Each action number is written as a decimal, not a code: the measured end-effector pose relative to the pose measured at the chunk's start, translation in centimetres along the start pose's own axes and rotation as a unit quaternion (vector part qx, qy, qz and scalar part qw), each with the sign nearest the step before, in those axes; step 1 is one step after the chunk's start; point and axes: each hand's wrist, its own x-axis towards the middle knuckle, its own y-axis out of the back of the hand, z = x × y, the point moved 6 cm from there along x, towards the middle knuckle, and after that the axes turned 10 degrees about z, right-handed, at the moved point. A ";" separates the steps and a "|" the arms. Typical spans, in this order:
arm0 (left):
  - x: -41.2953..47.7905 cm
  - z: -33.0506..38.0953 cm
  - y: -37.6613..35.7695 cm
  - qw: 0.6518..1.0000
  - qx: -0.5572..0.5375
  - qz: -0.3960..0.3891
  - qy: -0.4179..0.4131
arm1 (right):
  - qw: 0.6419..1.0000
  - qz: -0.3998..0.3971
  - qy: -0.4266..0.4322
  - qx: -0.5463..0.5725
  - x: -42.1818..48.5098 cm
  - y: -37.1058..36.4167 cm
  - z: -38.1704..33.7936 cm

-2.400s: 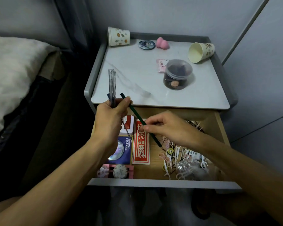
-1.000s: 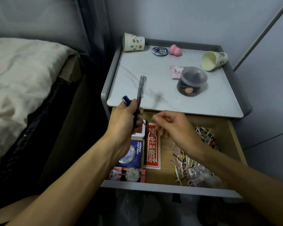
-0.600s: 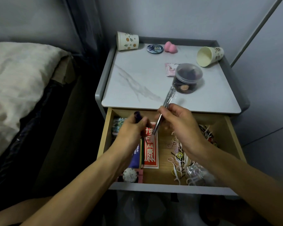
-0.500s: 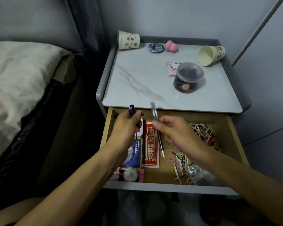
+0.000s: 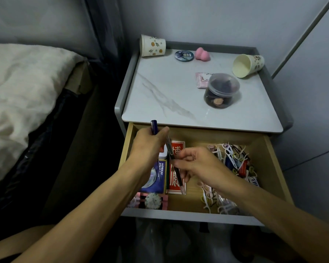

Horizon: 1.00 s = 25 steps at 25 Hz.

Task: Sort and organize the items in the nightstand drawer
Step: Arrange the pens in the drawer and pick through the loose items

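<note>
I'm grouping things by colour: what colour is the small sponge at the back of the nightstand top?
The sponge is pink; the head view shows it.

Tabletop (image 5: 160,88): we log two paper cups, the left cup (image 5: 153,46) and the right cup (image 5: 248,65). Also one round badge (image 5: 184,55), one pink sponge (image 5: 202,53), one pink packet (image 5: 200,80) and one lidded jar (image 5: 221,91).

Pens: we count two, a dark blue pen (image 5: 154,127) in the left hand (image 5: 150,147) and a clear pen (image 5: 171,150) pinched by the right hand (image 5: 198,164).

Drawer (image 5: 272,168): one red packet (image 5: 172,179), one blue box (image 5: 160,175), one small white tin (image 5: 163,153), one pink card (image 5: 165,202). The floss picks (image 5: 230,158) lie tangled with small ties; we cannot count them.
</note>
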 end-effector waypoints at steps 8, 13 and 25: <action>1.1 1.5 1.7 0.993 -0.099 0.032 0.052 | 0.973 0.082 -0.119 -0.181 5.9 -0.2 5.5; 1.7 1.4 2.0 0.994 -0.094 0.029 0.056 | 0.968 0.113 -0.061 -0.214 8.9 -1.6 5.4; 1.9 1.1 1.7 0.996 -0.071 0.031 0.043 | 0.964 0.090 -0.028 -0.249 8.7 -1.2 4.4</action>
